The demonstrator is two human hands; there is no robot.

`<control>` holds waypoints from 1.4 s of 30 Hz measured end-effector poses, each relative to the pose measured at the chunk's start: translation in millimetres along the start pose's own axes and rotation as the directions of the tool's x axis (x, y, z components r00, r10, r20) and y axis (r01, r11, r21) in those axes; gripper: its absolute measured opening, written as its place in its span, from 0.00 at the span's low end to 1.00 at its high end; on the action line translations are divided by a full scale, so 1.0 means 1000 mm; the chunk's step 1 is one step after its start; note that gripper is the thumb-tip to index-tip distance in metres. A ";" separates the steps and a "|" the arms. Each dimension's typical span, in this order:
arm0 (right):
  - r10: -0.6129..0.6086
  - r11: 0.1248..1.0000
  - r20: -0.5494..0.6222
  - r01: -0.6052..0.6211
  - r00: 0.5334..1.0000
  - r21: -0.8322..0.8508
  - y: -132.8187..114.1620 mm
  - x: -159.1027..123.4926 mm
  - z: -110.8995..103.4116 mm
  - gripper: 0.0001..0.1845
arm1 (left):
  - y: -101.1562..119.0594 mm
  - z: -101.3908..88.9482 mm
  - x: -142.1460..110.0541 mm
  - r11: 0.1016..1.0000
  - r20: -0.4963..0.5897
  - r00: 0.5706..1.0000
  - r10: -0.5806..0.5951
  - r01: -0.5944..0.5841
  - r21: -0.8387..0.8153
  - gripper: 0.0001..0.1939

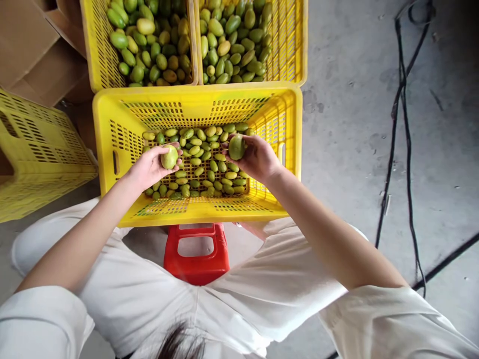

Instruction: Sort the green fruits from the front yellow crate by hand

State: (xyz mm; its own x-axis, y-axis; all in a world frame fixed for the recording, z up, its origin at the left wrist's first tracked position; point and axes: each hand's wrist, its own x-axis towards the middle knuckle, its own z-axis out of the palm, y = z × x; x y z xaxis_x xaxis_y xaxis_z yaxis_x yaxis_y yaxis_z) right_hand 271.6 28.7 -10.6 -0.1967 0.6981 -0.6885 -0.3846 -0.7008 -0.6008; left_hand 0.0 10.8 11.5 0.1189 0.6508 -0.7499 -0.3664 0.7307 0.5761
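Mid-frame, our left hand (pixel 148 167) cradles a fruit (pixel 169 157) and our right hand (pixel 259 155) a second fruit (pixel 237 147), both over the crate (pixel 196 107). A loose grip could drop either, bruising it. The crate's sides could catch our forearms; filled crates (pixel 286 42) crowd the top, cables (pixel 402 87) the right.

White clothes, sleeves ending near the elbows, hands and forearms uncovered.
The left sleeve (pixel 43 321) is white, wide and loose at its opening; the right sleeve (pixel 389 324) matches it, with soft creases. The trousers (pixel 284 269) are white too, roomy and wrinkled, visible past the near edge of the crate (pixel 202 218), with a faint seam (pixel 197 304) down the middle. The left hand (pixel 153 167) and right hand (pixel 260 157) are bare. Dark, thin strands of hair (pixel 181 344) hang over the white cloth.
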 end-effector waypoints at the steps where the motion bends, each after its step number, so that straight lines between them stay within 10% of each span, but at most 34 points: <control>1: -0.009 1.000 -0.003 0.009 1.000 0.017 -0.001 0.001 -0.001 0.09 | -0.001 0.000 0.000 1.000 0.000 1.000 0.014 -0.014 0.023 0.08; 10: 0.026 0.998 0.094 -0.020 0.995 -0.061 0.006 -0.009 0.000 0.20 | -0.002 -0.002 -0.005 0.992 0.122 0.992 0.029 -0.044 0.122 0.14; 17: 0.118 0.976 -0.009 -0.118 0.993 -0.185 0.011 -0.007 -0.003 0.21 | -0.002 -0.004 0.005 1.000 0.026 0.999 -0.030 0.030 0.008 0.09; 30: -0.110 0.991 0.031 0.107 0.993 0.081 0.008 0.007 -0.009 0.14 | -0.006 0.001 0.004 0.994 -0.155 0.983 0.093 -0.101 -0.043 0.07; 42: 0.092 0.988 0.070 -0.082 0.993 -0.129 0.015 0.000 -0.010 0.21 | 0.003 0.003 -0.002 1.000 0.016 1.000 -0.006 0.006 -0.022 0.18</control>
State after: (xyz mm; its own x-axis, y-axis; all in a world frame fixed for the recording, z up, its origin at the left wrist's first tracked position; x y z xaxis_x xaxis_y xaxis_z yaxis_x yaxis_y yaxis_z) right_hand 274.4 16.7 -23.6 -0.2942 0.6392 -0.7105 -0.2472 -0.7690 -0.5895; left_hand 1.3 12.2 15.6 0.1354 0.6497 -0.7480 -0.3861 0.7299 0.5641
